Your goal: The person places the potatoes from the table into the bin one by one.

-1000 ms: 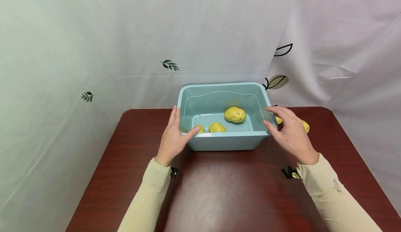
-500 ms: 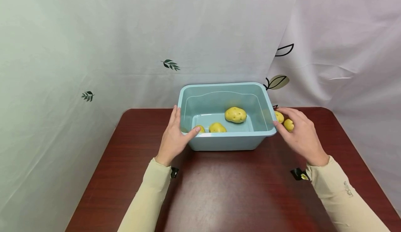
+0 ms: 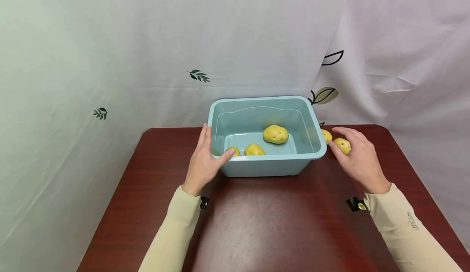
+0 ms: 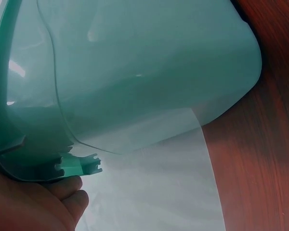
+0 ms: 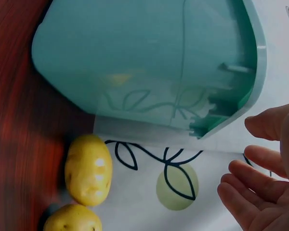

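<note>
A light blue-green plastic bin (image 3: 266,168) stands at the back of the table. Three yellow potatoes show inside it: one by the right (image 3: 276,134), one near the front (image 3: 254,149), and one partly hidden (image 3: 235,151) behind my left thumb. My left hand (image 3: 203,162) holds the bin's front left corner, thumb over the rim and fingers along the outside, as the left wrist view (image 4: 33,204) also shows. To the right of the bin, my right hand (image 3: 358,155) hovers with spread, bent fingers, apart from the rim. Beyond it two potatoes (image 5: 88,170) (image 5: 73,219) lie on the table.
The dark red wooden table (image 3: 279,223) reaches back to a hanging white cloth (image 3: 257,39) printed with leaves. The cloth stands close behind the bin and along both sides. A small black wrist device (image 3: 355,204) sits below the right sleeve.
My right hand has left the bin's right rim and moved to the right, uncovering more of the two potatoes outside. The left hand and the bin stay in place.
</note>
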Demonstrator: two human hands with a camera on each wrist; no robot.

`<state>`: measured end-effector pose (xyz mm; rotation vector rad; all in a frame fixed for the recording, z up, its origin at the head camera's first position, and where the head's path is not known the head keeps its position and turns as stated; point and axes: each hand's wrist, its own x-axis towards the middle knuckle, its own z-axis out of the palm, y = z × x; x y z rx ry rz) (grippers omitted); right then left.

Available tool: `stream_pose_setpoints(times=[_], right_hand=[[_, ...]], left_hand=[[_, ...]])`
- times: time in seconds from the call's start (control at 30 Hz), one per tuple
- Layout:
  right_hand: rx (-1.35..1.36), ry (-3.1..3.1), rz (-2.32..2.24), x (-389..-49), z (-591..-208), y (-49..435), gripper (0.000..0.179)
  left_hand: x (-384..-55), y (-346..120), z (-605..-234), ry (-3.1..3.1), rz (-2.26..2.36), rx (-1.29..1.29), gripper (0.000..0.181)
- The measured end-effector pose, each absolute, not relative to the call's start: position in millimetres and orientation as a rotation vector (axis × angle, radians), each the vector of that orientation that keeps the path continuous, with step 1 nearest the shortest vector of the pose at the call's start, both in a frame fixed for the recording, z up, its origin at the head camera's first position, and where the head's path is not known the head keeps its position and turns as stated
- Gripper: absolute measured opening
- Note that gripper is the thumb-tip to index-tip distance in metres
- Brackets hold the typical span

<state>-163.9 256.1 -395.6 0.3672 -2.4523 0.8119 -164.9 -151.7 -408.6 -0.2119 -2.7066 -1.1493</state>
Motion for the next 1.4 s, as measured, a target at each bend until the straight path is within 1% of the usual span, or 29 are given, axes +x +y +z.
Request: stream_pose_setpoints(times=[0.27,0.77,1.0,1.4], right_hand=[[0.375,-2.474,0.766,-167,-401,262,0.040],[0.271,-2.627,0.736,-173,-419,275,0.042],[0.220,-2.682,0.733,-177,-431,285,0.048],[0.261,-2.726,0.688,-184,-449,310,0.058]], left_hand=[[-164,-151,-410,-2.698,-1.152,-0.210,0.107],[-163,-153,-409,-2.700,-1.149,-0.209,0.106],[-165,-153,-412,-2.706,-1.139,-0.202,0.107],[-165,-151,-410,-2.692,-1.143,-0.204,0.106]])
